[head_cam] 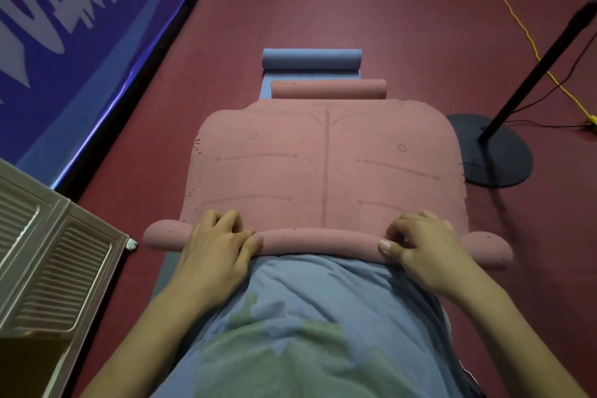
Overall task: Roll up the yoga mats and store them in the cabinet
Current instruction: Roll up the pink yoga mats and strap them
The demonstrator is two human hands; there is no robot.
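Observation:
A pink yoga mat (pixel 326 168) lies flat on the red floor, its near end curled into a thin roll (pixel 319 242) just in front of me. My left hand (pixel 218 245) presses on the left part of that roll, fingers curled over it. My right hand (pixel 420 245) grips the right part the same way. The pink mat's far end is also curled into a roll (pixel 328 89). Beyond it a blue mat shows, its far end rolled up (pixel 310 59). A strip of blue mat peeks out under the pink one.
A white louvred cabinet (pixel 48 252) stands at my left. A blue banner (pixel 64 26) runs along the left wall. At right a black stand with a round base (pixel 497 152) rests on the floor, and a yellow cable (pixel 517 22) trails past it.

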